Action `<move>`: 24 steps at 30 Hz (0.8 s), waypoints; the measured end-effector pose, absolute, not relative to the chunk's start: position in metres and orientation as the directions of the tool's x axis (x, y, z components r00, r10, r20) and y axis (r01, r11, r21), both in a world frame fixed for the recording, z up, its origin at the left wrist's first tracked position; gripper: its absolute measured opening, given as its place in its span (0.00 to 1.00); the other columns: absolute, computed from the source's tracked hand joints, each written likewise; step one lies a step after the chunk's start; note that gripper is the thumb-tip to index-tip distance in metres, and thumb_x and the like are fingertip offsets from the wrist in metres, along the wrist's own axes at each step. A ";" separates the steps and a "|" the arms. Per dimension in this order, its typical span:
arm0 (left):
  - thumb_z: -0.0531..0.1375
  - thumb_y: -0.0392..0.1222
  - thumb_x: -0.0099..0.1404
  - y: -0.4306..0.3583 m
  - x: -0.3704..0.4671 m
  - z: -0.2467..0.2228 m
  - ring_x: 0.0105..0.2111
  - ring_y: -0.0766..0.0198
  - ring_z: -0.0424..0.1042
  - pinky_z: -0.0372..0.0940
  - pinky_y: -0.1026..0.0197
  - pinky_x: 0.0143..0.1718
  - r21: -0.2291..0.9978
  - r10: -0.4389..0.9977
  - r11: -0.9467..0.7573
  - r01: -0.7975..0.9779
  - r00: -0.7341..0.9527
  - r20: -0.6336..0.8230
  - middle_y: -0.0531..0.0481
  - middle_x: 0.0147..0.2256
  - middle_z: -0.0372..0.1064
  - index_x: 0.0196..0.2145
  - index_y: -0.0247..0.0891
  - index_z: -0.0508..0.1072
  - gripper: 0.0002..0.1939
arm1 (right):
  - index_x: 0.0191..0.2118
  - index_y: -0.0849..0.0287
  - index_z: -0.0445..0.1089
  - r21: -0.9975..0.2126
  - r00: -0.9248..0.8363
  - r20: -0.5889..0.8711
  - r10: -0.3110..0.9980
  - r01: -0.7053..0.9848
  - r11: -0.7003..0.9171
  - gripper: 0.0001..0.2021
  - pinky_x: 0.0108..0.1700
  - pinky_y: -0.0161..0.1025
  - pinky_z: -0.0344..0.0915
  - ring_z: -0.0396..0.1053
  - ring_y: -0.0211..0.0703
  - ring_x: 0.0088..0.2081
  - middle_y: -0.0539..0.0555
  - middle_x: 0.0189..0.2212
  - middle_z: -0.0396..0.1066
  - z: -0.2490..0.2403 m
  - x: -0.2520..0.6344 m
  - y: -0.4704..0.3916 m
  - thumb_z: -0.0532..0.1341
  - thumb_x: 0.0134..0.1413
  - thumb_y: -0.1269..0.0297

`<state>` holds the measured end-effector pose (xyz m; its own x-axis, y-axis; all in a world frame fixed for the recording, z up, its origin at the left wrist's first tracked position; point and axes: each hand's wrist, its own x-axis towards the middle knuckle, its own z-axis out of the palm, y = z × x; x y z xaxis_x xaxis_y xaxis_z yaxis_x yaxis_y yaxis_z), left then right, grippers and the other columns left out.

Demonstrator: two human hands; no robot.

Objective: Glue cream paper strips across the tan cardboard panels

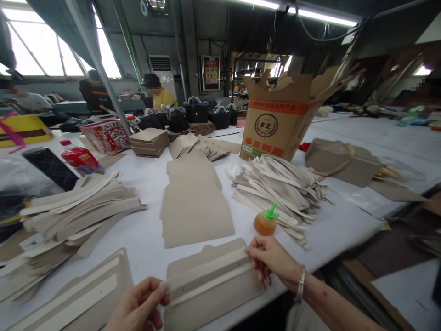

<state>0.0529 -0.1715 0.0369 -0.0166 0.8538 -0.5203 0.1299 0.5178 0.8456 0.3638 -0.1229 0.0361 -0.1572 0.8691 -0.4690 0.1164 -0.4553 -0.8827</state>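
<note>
A grey-beige cardboard panel (220, 294) lies at the table's near edge, with a pale strip (213, 269) running lengthwise across it. My left hand (141, 303) pinches the left end of the strip. At the strip's right end, my right hand (267, 257) has its fingers closed on it. Another panel with pale strips (82, 294) rests at the lower left. Beyond my hands lies a flat run of overlapping cardboard pieces (196, 207). An orange-filled squeeze bottle with a green nozzle (265, 222) stands just behind my right hand.
Piles of loose strips lie left (79, 216) and right (279, 184). A large carton (272, 124) stands at the back right, near stacked panels (341, 158). A red bottle (81, 157) and cardboard stack (149, 141) are at the back left. Several people work farther off.
</note>
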 end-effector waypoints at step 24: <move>0.57 0.63 0.50 -0.136 0.050 0.008 0.10 0.73 0.59 0.49 0.70 0.09 0.791 0.822 0.566 0.230 -0.085 -0.563 0.55 0.17 0.66 0.24 0.38 0.62 0.23 | 0.19 0.57 0.58 -0.780 -0.065 -0.563 0.824 0.374 -0.503 0.21 0.12 0.29 0.57 0.62 0.34 0.10 0.48 0.10 0.63 0.007 0.361 -0.093 0.59 0.42 0.43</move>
<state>0.0498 -0.1356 0.0075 -0.0851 0.8218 -0.5634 0.2302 0.5664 0.7913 0.3609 -0.0932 0.0065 -0.0651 0.8242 -0.5625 0.3736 -0.5026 -0.7796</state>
